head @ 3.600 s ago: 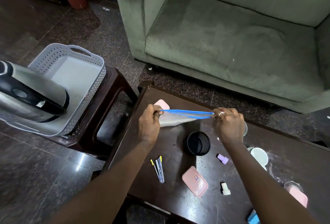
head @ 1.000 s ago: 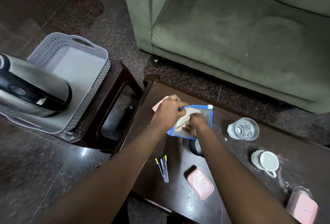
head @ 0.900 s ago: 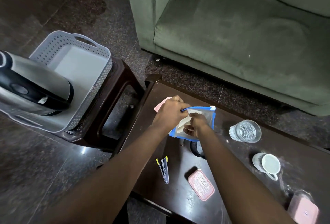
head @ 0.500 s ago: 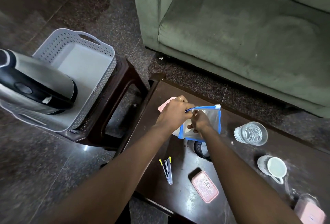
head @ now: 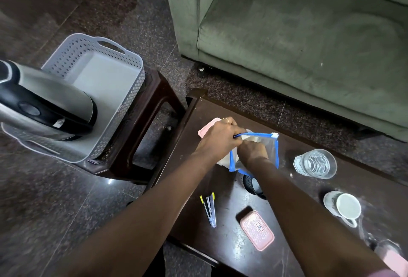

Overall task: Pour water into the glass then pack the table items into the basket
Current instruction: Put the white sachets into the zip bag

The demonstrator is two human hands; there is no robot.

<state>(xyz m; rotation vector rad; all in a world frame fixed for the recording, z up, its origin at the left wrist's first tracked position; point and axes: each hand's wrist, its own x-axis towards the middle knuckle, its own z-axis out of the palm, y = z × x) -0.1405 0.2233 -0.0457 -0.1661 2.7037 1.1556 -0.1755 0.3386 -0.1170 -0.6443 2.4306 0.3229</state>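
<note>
A clear zip pouch with blue edging (head: 270, 148) hangs over the dark table (head: 223, 248). My left hand (head: 217, 138) pinches its blue top edge at the left corner. My right hand (head: 251, 151) reaches inside the pouch, fingers hidden among pale contents. A glass of water (head: 315, 163) stands to the right of the pouch. The grey perforated basket (head: 123, 100) sits on a low stool (head: 152, 108) left of the table, with a steel kettle (head: 44, 104) inside it.
On the table lie a stapler (head: 209, 209), a pink lidded box (head: 257, 230), a white mug (head: 344, 207), a dark round cup (head: 252, 186) under my right arm, and pink items at the far-left corner (head: 207, 127) and right edge (head: 395, 259). A green sofa (head: 309, 44) stands behind.
The pouch, earlier stretched flat between both hands, now hangs open from my left hand while my right hand has gone inside it. The small purple and white items no longer show on the table.
</note>
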